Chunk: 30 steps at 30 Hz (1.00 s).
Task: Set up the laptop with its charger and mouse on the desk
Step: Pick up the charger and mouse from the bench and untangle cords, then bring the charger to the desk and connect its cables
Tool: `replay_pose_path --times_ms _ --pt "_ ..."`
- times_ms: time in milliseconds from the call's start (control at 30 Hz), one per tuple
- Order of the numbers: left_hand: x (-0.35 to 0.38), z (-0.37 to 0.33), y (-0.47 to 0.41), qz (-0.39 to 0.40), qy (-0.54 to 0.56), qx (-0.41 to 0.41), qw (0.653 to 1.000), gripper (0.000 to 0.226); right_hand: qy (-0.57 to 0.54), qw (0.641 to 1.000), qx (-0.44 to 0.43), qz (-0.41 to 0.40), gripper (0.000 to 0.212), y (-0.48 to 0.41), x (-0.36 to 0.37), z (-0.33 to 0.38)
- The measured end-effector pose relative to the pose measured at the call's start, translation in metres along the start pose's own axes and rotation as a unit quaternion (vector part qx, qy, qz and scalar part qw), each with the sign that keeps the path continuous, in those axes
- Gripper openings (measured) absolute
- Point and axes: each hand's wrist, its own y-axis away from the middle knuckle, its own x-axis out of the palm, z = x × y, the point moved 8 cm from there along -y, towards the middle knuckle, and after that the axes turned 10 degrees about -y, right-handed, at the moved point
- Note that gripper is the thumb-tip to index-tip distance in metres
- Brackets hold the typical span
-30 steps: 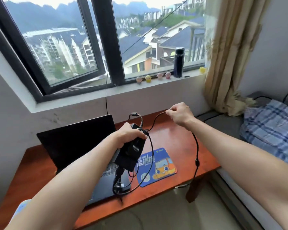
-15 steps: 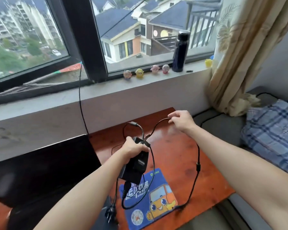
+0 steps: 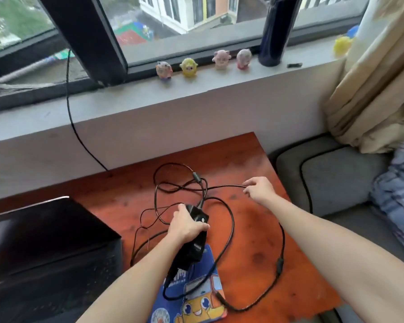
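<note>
The laptop (image 3: pixel 44 234) stands open at the left of the table (image 3: pixel 254 241), so this part looks done. A blue mouse pad (image 3: pixel 196 297) lies at the front edge beside it, but no mouse shows anywhere in the view. The charger is in the middle of its step. The left hand (image 3: pixel 187 226) is closed around the black charger brick (image 3: pixel 195 243), whose lower end is over the mouse pad – whether it touches, I cannot tell. The right hand (image 3: pixel 259 188) pinches the thin cable (image 3: pixel 279 264) between thumb and fingers near the back right of the table. The rest of the cable lies in loose, crossing loops on the wood. I judge that what is left is to untangle the cable, connect it to the laptop and to power – neither connection is visible – and bring the mouse.
</note>
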Motion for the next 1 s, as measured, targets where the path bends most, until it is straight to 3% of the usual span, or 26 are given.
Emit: replay_pose_path --times_ms 233,500,667,733,833,867,1000 --pt "0.017 0.018 -0.006 -0.003 -0.013 -0.044 0.999 0.078 0.139 0.99 -0.003 0.037 0.019 -0.031 0.019 -0.034" --pt "0.026 0.035 0.007 0.029 0.041 0.0 0.999 0.08 0.317 0.941 -0.118 0.03 0.036 -0.028 0.03 -0.008" --pt "0.017 0.081 0.027 -0.02 0.101 -0.044 0.994 0.082 0.245 0.941 -0.229 0.041 0.031 0.005 0.062 0.026" --pt "0.008 0.104 0.035 -0.07 0.111 -0.066 0.989 0.063 0.208 0.95 -0.213 0.096 0.026 0.023 0.085 0.024" --pt "-0.001 0.147 0.05 -0.141 0.102 -0.104 0.979 0.015 0.158 0.962 -0.137 0.176 0.023 0.052 0.122 0.006" --pt "-0.003 0.159 0.055 -0.155 0.099 -0.122 0.975 0.004 0.138 0.966 -0.108 0.191 0.029 0.059 0.131 -0.001" --pt "-0.009 0.204 0.072 -0.205 0.129 -0.182 0.953 0.005 0.104 0.978 -0.054 0.171 0.076 0.09 0.147 -0.012"
